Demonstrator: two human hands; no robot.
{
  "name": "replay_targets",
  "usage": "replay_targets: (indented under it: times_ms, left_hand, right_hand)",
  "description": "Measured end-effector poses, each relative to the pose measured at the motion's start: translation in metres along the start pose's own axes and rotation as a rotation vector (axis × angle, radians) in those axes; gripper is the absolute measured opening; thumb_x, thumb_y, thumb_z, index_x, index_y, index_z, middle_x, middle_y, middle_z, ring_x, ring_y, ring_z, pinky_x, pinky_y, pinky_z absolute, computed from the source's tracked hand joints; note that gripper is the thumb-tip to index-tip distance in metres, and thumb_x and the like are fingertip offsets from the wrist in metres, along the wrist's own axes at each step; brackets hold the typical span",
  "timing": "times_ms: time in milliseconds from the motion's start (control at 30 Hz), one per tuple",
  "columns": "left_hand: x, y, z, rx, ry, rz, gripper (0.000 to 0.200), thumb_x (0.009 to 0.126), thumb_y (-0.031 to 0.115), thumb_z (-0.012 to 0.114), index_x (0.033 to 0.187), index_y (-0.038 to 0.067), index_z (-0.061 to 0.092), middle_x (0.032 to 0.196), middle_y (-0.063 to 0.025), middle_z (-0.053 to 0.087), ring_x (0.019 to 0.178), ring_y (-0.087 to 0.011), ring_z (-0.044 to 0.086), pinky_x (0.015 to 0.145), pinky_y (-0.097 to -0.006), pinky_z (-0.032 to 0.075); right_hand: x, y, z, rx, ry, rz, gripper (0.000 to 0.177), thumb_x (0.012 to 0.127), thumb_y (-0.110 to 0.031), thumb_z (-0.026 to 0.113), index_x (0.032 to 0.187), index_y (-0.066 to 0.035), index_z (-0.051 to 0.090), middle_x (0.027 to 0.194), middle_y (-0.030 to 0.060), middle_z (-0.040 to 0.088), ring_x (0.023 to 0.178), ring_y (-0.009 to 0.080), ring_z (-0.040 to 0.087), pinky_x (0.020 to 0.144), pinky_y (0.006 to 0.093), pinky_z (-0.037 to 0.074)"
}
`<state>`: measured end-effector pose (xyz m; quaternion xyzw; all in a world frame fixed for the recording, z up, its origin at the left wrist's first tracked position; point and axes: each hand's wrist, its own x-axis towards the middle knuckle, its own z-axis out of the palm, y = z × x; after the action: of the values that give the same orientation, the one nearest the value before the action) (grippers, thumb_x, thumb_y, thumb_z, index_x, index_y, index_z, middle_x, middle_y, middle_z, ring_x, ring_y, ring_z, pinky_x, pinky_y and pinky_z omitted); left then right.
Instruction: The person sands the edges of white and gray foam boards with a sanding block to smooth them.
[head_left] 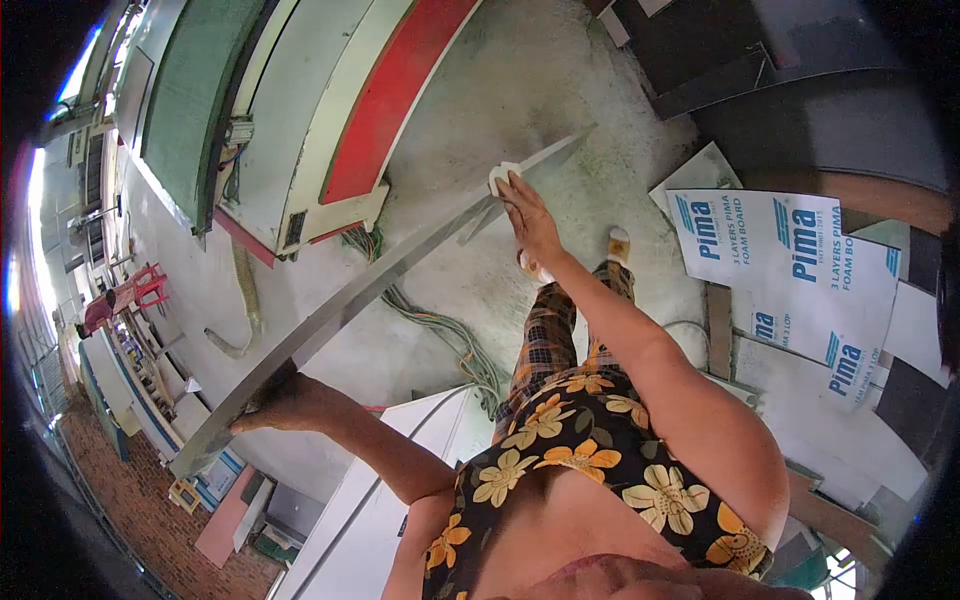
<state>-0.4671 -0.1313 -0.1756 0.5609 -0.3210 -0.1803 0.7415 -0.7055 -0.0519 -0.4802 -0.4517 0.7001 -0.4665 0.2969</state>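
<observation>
A long, thin grey board [350, 300], seen almost edge-on, runs diagonally in front of me from lower left to upper middle. My left hand [285, 402] grips it near its lower-left end, the thumb on the near side and the fingers partly hidden. Farther along, my right hand [530, 220] is closed on a small white pad [505, 177], which rests at the board's upper edge. The pad's exact kind does not show.
A large machine with a red panel [390, 100] stands at the upper left. Cables [430, 325] lie on the concrete floor, near a flexible hose [243, 300]. White sheets printed Pima [790, 260] and dark boards [830, 125] are on the right. A red chair [150, 288] stands far left.
</observation>
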Motion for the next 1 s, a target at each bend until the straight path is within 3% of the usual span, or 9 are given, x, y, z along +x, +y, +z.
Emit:
replay_targets:
  times_ms: [233,300,433,467,600,833,867,967,1000]
  left_hand:
    - [0.001,-0.005,0.002,0.017,0.052,0.029,0.073,0.090,0.063,0.035,0.138,0.008,0.030,0.134,-0.0199,0.037,0.121,-0.0373,0.040,0.099,-0.0581,0.036]
    - [-0.020,0.009,0.026,0.044,0.108,0.050,0.075,0.087,0.068,0.033,0.133,0.009,0.035,0.125,-0.0200,0.045,0.112,-0.0352,0.048,0.093,-0.0515,0.042]
    - [-0.037,0.023,0.034,0.086,0.147,0.012,0.068,0.087,0.070,0.030,0.113,0.010,0.048,0.091,-0.0138,0.058,0.081,-0.0276,0.059,0.074,-0.0425,0.050]
    - [-0.047,0.027,0.045,0.075,0.234,0.035,0.064,0.088,0.069,0.027,0.094,0.011,0.052,0.071,-0.0080,0.055,0.064,-0.0218,0.056,0.062,-0.0367,0.048]
    - [-0.077,0.044,0.072,0.019,0.273,0.039,0.062,0.090,0.066,0.029,0.088,0.010,0.054,0.071,-0.0087,0.054,0.066,-0.0215,0.056,0.063,-0.0357,0.048]
    - [-0.107,0.055,0.080,0.057,0.246,0.106,0.058,0.089,0.065,0.034,0.083,0.011,0.054,0.065,-0.0040,0.049,0.062,-0.0179,0.051,0.060,-0.0326,0.043]
    - [-0.108,0.055,0.070,0.049,0.226,0.105,0.059,0.089,0.066,0.034,0.081,0.011,0.055,0.065,-0.0031,0.049,0.062,-0.0173,0.050,0.059,-0.0316,0.043]
    - [-0.092,0.045,-0.005,-0.251,-0.230,0.054,0.065,0.088,0.065,0.038,0.105,0.005,0.055,0.087,-0.0110,0.059,0.075,-0.0238,0.058,0.065,-0.0399,0.049]
    - [-0.092,0.044,-0.009,-0.250,-0.177,0.046,0.063,0.088,0.065,0.039,0.099,0.006,0.056,0.081,-0.0099,0.059,0.071,-0.0228,0.057,0.063,-0.0382,0.048]
  right_hand:
    - [0.038,0.057,-0.021,-0.159,0.020,0.099,0.034,0.091,-0.013,0.048,0.124,-0.015,0.054,0.121,0.0179,0.055,0.110,0.0364,0.052,0.093,0.0411,0.043]
    - [0.042,0.083,-0.018,-0.164,0.088,0.128,0.030,0.092,-0.019,0.046,0.119,-0.014,0.058,0.113,0.0172,0.060,0.101,0.0368,0.057,0.088,0.0421,0.046]
    - [0.062,0.110,-0.027,-0.070,0.018,0.687,0.036,0.091,-0.035,0.045,0.110,-0.008,0.061,0.096,0.0196,0.065,0.084,0.0355,0.064,0.072,0.0423,0.052]
    - [0.071,0.108,-0.031,0.086,-0.003,0.844,0.039,0.089,-0.038,0.047,0.107,-0.006,0.060,0.094,0.0172,0.066,0.084,0.0346,0.065,0.068,0.0425,0.053]
    - [0.104,0.127,-0.024,0.463,-0.031,1.217,0.047,0.085,-0.047,0.050,0.095,-0.001,0.058,0.079,0.0142,0.067,0.065,0.0298,0.067,0.054,0.0418,0.054]
    - [0.139,0.145,-0.040,0.316,-0.307,1.137,0.048,0.076,-0.049,0.062,0.088,-0.002,0.061,0.071,0.0132,0.063,0.055,0.0270,0.063,0.054,0.0409,0.053]
    - [0.144,0.153,-0.039,0.232,-0.327,1.192,0.033,0.081,-0.035,0.061,0.083,-0.002,0.061,0.073,0.0122,0.060,0.056,0.0238,0.060,0.049,0.0388,0.051]
    - [0.138,0.163,-0.040,0.386,-0.358,1.275,0.025,0.079,-0.028,0.062,0.080,-0.002,0.060,0.074,0.0131,0.061,0.057,0.0239,0.061,0.049,0.0387,0.052]
    - [0.124,0.179,-0.036,0.349,-0.411,1.134,0.027,0.076,-0.032,0.062,0.079,-0.005,0.058,0.075,0.0121,0.061,0.059,0.0260,0.060,0.052,0.0438,0.054]
